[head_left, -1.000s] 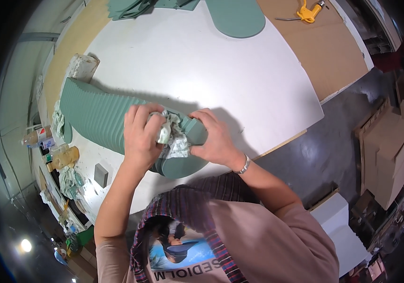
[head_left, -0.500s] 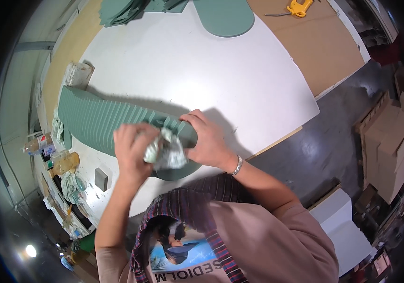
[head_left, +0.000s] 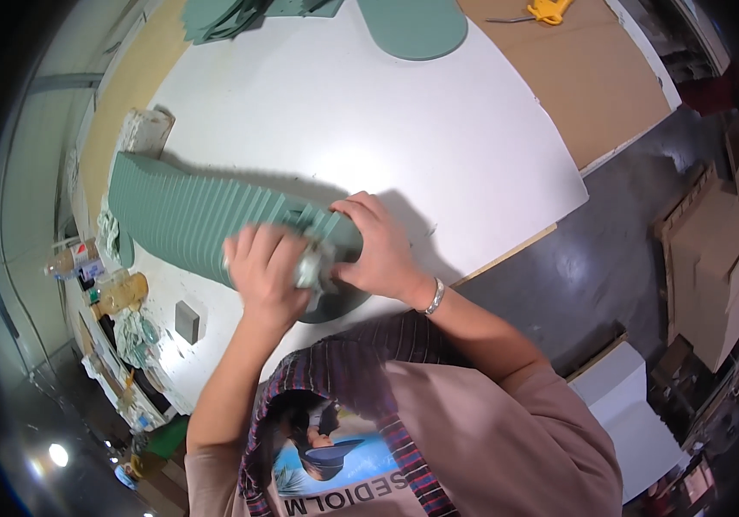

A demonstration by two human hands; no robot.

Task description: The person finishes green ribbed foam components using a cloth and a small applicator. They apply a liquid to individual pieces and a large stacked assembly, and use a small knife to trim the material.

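A long row of thin green panels (head_left: 184, 211) stands on edge on the white tabletop (head_left: 473, 155), leaning together and fanned slightly apart. At its near right end my right hand (head_left: 382, 250) grips the end panels, thumb on the near side and fingers over the top edge. My left hand (head_left: 270, 267) is closed on a crumpled pale cloth (head_left: 313, 269), pressed close to the same end panels; both are blurred by motion. Part of the end panel's rounded lower edge shows below the cloth. A white block (head_left: 147, 132) stands against the row's far left end.
Flat green panels (head_left: 412, 28) and a loose pile of green pieces (head_left: 223, 17) lie at the far edge. A yellow air blow gun (head_left: 548, 10) rests on brown board. Left are a small grey block (head_left: 187, 322), a bottle of yellowish liquid (head_left: 121, 293) and rags (head_left: 135, 336).
My left hand has moved right and slightly down with the cloth, closer to my right hand. The right hand has kept its hold on the end panels.
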